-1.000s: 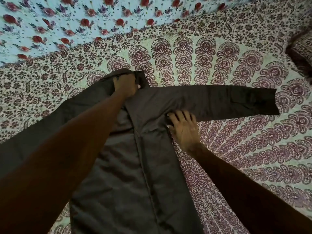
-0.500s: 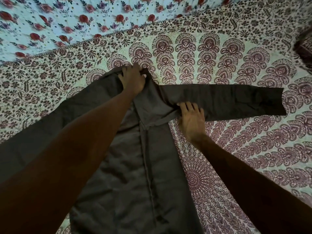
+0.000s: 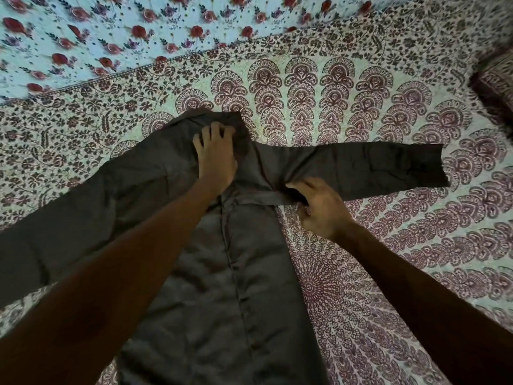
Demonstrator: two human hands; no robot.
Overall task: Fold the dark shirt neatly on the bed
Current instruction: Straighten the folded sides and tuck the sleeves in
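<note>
The dark shirt lies spread on the bed, collar end away from me, its body running down to the bottom edge of the view. One sleeve stretches out flat to the right; the other sleeve runs off to the left under my forearm. My left hand presses flat on the collar and shoulder, fingers spread. My right hand pinches the fabric at the right armpit, where the sleeve meets the body, and a small fold has formed there.
The bed carries a white cover with a maroon mandala print. A light blue sheet with red flowers lies beyond it at the top. A dark patterned pillow sits at the right edge.
My left hand has slid from gripping the collar edge to pressing flat on the shoulder. My right hand went from lying flat to pinching the fabric at the armpit, folding it.
</note>
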